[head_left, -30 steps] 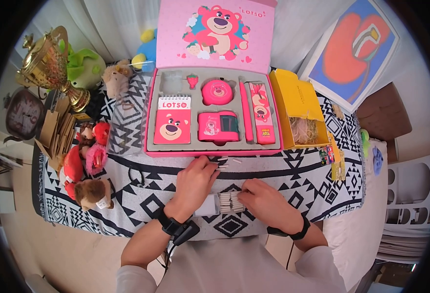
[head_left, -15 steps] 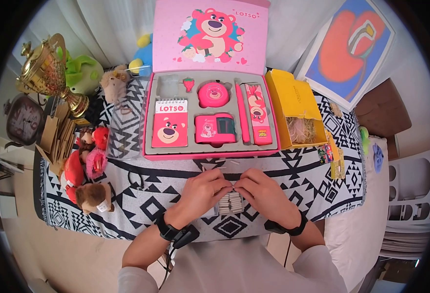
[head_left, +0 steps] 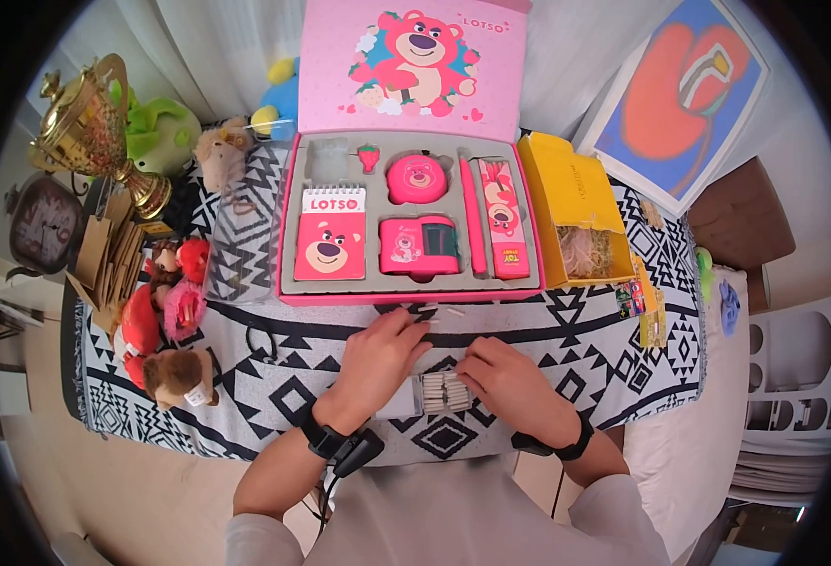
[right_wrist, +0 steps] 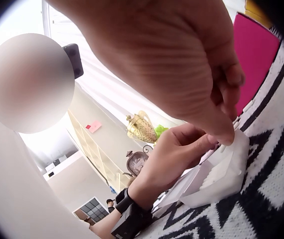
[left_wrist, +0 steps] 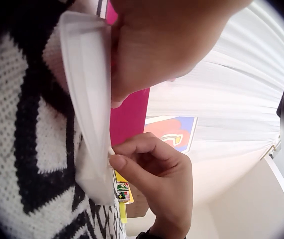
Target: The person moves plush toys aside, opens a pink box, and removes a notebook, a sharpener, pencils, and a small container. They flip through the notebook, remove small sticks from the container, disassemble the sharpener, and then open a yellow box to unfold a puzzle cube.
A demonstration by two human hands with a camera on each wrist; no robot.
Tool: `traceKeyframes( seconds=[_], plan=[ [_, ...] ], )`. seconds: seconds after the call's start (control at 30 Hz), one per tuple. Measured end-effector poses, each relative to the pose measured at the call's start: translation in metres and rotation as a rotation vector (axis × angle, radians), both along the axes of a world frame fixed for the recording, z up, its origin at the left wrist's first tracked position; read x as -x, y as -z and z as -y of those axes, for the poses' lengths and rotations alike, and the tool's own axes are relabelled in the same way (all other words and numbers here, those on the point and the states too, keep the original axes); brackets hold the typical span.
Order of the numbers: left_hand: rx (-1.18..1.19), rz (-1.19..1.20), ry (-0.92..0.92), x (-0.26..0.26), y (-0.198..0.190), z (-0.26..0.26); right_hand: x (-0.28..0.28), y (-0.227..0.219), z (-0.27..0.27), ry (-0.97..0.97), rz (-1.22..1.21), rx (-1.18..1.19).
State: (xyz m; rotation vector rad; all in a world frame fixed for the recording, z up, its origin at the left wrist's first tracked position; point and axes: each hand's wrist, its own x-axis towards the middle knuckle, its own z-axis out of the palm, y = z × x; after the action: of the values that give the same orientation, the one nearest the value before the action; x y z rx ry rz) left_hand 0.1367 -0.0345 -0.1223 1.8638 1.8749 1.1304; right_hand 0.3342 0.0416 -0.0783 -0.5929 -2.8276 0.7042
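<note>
A translucent plastic case lies open on the patterned cloth. Rows of short white sticks fill its right half. My right hand hovers at the top right of these rows; in the left wrist view its thumb and forefinger pinch one small white stick over the case edge. My left hand reaches past the case, its fingers bent near a few loose sticks in front of the pink box. Whether those fingertips hold a stick I cannot tell.
Behind the hands stands the pink box, its lid raised, holding a notepad, a sharpener and other stationery. A yellow box sits to its right. Plush toys and a gold trophy are at the left.
Half a second ago both hands met fingertip to fingertip above the case. Since then my left hand has moved away toward the loose sticks, and my right hand has drawn slightly right over the rows.
</note>
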Motion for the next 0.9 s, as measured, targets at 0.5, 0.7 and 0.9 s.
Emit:
traceKeyframes(
  seconds=[0.5, 0.7, 0.9],
  plan=[
    [0.027, -0.104, 0.074, 0.000, 0.010, -0.002, -0.004, -0.008, 0.011, -0.071, 0.070, -0.123],
    [0.001, -0.082, 0.042, -0.001, 0.006, -0.003, -0.003, -0.009, 0.013, -0.071, 0.054, -0.155],
    [0.032, -0.090, -0.033, -0.003, 0.004, -0.003, -0.005, -0.008, 0.013, -0.052, 0.049, -0.108]
  ],
)
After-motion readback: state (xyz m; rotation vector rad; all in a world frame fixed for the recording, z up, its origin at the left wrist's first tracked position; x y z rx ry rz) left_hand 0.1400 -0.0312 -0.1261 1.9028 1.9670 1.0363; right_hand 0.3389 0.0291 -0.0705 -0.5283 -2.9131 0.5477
